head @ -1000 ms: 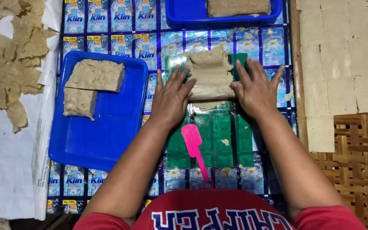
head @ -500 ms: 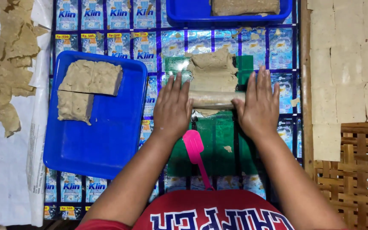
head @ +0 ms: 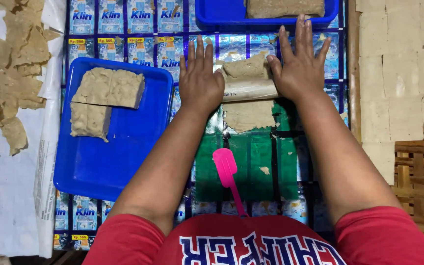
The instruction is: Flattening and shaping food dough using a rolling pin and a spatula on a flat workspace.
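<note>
My left hand (head: pixel 199 81) and my right hand (head: pixel 298 68) lie flat, fingers spread, on the two ends of a pale roller (head: pixel 249 89). The roller lies across a beige sheet of dough (head: pixel 249 115) on a green plastic mat (head: pixel 251 162). Flattened dough shows on my side of the roller, and a thicker, uneven part (head: pixel 245 66) lies beyond it. A pink spatula (head: pixel 226 169) rests on the mat between my forearms, handle toward me.
A blue tray (head: pixel 104 172) at left holds two dough blocks (head: pixel 109 88). A second blue tray (head: pixel 222 14) with dough sits at the far edge. Thin dough scraps (head: pixel 11 73) lie on white paper at left. Pale cut squares (head: pixel 403 73) are at right, above a woven mat (head: pixel 423 186).
Both hands have pushed the roller away from me over the dough. More flattened dough now shows on the near side of the roller.
</note>
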